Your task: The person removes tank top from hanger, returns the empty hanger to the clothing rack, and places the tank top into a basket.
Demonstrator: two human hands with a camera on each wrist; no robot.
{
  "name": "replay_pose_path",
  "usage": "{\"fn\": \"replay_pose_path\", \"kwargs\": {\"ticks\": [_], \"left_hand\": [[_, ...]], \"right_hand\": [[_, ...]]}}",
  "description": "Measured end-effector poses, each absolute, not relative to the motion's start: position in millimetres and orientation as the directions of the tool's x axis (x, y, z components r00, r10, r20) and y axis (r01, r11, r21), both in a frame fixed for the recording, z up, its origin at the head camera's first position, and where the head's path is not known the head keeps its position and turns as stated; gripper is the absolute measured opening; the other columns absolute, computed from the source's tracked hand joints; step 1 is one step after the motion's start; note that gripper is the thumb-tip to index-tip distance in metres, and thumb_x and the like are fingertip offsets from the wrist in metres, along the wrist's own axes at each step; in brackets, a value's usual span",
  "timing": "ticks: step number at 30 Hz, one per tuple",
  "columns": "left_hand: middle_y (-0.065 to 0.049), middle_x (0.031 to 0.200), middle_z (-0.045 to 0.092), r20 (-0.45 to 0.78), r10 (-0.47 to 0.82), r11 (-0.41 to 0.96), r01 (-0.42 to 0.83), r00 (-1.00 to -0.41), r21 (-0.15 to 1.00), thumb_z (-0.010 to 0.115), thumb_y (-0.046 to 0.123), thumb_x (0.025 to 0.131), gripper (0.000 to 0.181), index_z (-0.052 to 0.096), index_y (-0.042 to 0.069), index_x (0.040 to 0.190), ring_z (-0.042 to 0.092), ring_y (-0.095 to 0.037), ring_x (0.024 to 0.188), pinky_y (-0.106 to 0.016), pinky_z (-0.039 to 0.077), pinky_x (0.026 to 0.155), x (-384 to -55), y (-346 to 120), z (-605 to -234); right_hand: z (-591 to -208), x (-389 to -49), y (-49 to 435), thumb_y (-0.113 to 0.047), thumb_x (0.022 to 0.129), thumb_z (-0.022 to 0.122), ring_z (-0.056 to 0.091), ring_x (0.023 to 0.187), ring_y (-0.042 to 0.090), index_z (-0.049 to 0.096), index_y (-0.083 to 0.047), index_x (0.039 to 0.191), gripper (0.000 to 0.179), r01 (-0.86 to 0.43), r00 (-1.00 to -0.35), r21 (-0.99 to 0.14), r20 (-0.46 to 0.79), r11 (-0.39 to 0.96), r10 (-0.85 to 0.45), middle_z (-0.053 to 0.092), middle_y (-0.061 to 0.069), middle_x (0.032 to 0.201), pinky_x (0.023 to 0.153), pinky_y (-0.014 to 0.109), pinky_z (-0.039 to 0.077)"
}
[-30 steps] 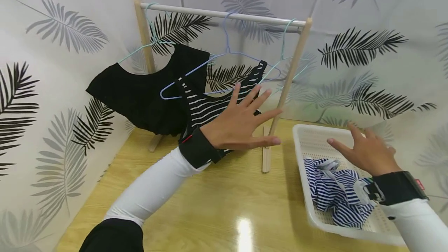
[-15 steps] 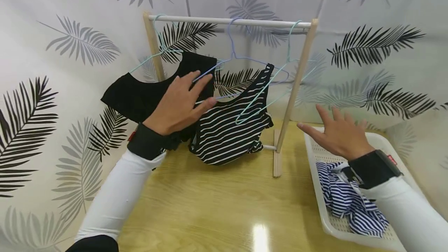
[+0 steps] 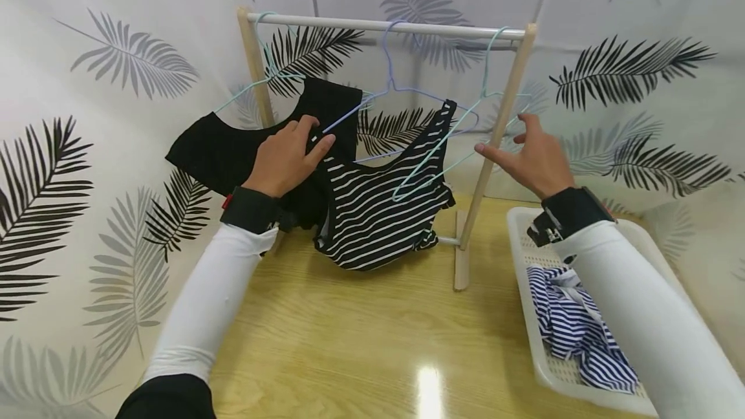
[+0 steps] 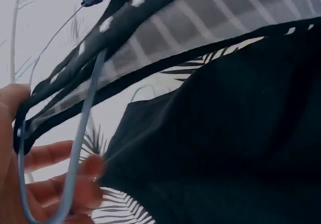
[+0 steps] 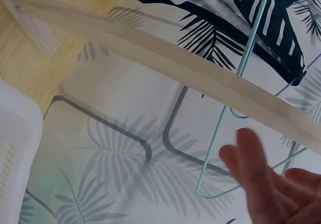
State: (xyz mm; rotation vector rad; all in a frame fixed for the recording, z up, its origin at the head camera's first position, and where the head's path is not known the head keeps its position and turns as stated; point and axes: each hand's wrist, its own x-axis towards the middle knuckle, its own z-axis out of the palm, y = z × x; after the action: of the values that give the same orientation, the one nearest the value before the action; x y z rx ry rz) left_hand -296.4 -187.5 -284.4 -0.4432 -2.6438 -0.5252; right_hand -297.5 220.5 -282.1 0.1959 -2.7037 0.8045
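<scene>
Curving the left grip (image 3: 285,159), thumb and fingers parted, about the left shoulder strap (image 4: 62,72) of the black-and-white striped top (image 3: 378,212), slung mid-rack on a periwinkle hanger (image 4: 71,179); spreading the right grip (image 3: 532,157) beside the pale wooden rack's (image 3: 349,21) right post. Showing the plain black top (image 3: 227,154) already hung, rack's left. Apparently leaving the bare mint-green hanger (image 3: 431,155), rack's right, and blue-and-white striped cloth (image 3: 567,322) in the white plastic basket (image 3: 519,264) beyond. Standing on a yellow wood-grain bench (image 3: 326,341), facing leaf-printed sheeting (image 3: 611,5).

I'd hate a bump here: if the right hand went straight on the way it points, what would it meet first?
Probably the wooden post, which crosses ahead of the right hand in the right wrist view. Depth is unclear, so the nearby teal hanger could come first.
</scene>
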Motion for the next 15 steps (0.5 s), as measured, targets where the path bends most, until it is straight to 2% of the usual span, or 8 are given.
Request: {"fn": "replay_pose_path", "kwargs": {"ticks": [3,5,8,11,15], "left_hand": [[-0.01,0.094,0.063,0.504,0.217,0.854,0.413,-0.836,0.317,0.045,0.05,0.099,0.048,0.053,0.009,0.121,0.059,-0.026,0.08,-0.042,0.047,0.068,-298.5,-186.9,-288.0],[-0.007,0.081,0.062,0.557,0.211,0.839,0.441,-0.803,0.318,0.046,0.047,0.1,0.041,0.055,0.01,0.114,0.056,-0.024,0.071,-0.039,0.043,0.061,-298.2,-186.3,-288.9],[-0.006,0.065,0.055,0.611,0.207,0.828,0.469,-0.764,0.306,0.046,0.043,0.101,0.034,0.056,0.011,0.108,0.052,-0.023,0.059,-0.036,0.037,0.053,-296.5,-185.0,-289.6],[-0.005,0.059,0.048,0.624,0.224,0.818,0.493,-0.749,0.298,0.046,0.038,0.102,0.031,0.058,0.01,0.108,0.048,-0.022,0.054,-0.035,0.035,0.051,-295.4,-183.4,-291.2],[-0.005,0.06,0.047,0.653,0.246,0.782,0.545,-0.716,0.302,0.045,0.031,0.103,0.028,0.062,0.009,0.106,0.048,-0.022,0.056,-0.034,0.034,0.053,-298.0,-180.7,-293.3]], "right_hand": [[-279.4,-305.4,215.0,-0.06,0.083,0.064,0.068,0.084,0.04,0.035,-0.005,0.144,0.087,-0.254,-0.923,-0.553,0.383,0.794,-0.029,0.063,0.028,0.115,0.063,0.042,0.055],[-279.2,-310.0,210.7,-0.054,0.086,0.064,0.069,0.071,0.036,0.043,-0.004,0.137,0.074,-0.284,-0.907,-0.565,0.419,0.774,-0.027,0.066,0.026,0.108,0.053,0.032,0.053],[-280.7,-314.8,205.3,-0.046,0.09,0.063,0.069,0.065,0.032,0.052,-0.001,0.123,0.057,-0.319,-0.876,-0.551,0.483,0.771,-0.016,0.069,0.024,0.098,0.047,0.024,0.049],[-284.0,-318.4,203.2,-0.041,0.093,0.061,0.067,0.057,0.026,0.057,0.0,0.114,0.047,-0.329,-0.847,-0.53,0.531,0.782,0.004,0.069,0.024,0.091,0.045,0.02,0.045],[-285.6,-322.3,205.4,-0.037,0.094,0.061,0.063,0.051,0.015,0.06,0.0,0.11,0.041,-0.339,-0.837,-0.526,0.547,0.78,0.005,0.069,0.024,0.09,0.043,0.015,0.041]]}}
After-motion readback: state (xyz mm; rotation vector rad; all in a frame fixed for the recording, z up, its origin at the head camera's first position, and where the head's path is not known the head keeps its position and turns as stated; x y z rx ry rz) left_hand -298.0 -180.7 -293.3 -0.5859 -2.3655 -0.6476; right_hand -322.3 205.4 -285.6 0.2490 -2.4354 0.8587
